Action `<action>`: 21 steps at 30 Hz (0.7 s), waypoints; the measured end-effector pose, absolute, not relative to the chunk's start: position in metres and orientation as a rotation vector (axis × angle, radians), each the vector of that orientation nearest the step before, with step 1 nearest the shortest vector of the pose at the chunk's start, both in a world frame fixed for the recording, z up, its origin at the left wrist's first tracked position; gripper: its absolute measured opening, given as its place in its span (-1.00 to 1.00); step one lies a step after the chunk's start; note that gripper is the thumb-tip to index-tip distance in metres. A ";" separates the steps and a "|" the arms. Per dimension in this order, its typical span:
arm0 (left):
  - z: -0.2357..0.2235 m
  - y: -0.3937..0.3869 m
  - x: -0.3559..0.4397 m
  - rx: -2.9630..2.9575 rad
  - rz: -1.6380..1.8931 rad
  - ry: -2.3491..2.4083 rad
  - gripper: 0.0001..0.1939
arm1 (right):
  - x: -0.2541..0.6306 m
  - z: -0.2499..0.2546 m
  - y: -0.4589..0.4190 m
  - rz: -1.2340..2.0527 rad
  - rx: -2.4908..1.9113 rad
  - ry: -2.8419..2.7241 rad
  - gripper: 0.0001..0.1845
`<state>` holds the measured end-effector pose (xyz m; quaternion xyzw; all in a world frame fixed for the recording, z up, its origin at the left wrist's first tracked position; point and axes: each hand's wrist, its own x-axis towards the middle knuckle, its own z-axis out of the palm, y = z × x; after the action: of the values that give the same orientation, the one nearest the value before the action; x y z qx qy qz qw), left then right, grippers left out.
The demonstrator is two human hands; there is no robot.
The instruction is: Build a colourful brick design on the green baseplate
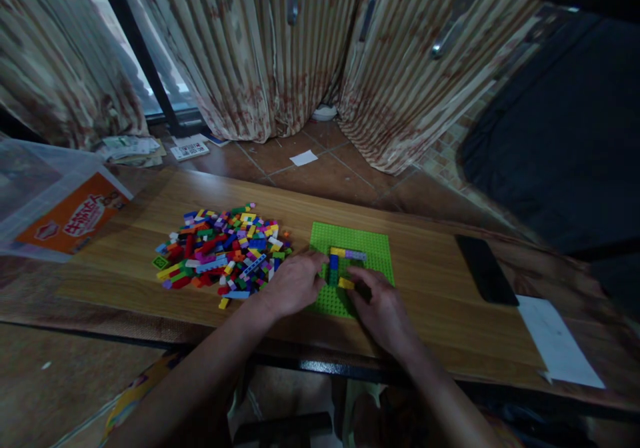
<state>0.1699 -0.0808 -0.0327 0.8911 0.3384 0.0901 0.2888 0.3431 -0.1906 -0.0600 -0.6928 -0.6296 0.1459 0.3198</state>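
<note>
A wooden tabletop [430,261] is supporting a green baseplate [377,248]. Near the baseplate's centre, a yellow brick [345,283] is sitting by the bent right hand [383,307]; I cannot tell if it is gripping. Over the baseplate's left edge, the left hand [295,285] is curling, its grasp also unclear. Loose bricks [258,243] are lying left of the baseplate; curtains [250,61] are hanging beyond.

Striped curtains [245,55], brown tiled floor [340,176]

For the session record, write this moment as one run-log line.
left hand: over left edge of green baseplate | right hand: at nearer yellow brick, grip unclear | loose bricks: piled left of baseplate
</note>
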 end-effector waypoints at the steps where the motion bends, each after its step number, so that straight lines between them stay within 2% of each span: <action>1: -0.033 -0.081 0.170 2.376 0.244 0.905 -0.70 | 0.344 -0.060 -0.191 0.390 -1.810 -1.665 -0.66; 8: -0.036 -0.082 0.173 2.368 0.261 0.959 -0.77 | 0.345 -0.060 -0.189 0.374 -1.790 -1.673 -0.64; 21: -0.039 -0.090 0.183 2.358 0.225 1.183 -0.59 | 0.344 -0.063 -0.189 0.358 -1.774 -1.624 -0.60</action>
<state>0.1833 -0.0899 -0.0389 0.8636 0.4333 0.0824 0.2443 0.3436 -0.1891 -0.0626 -0.6839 -0.6263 0.1381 0.3477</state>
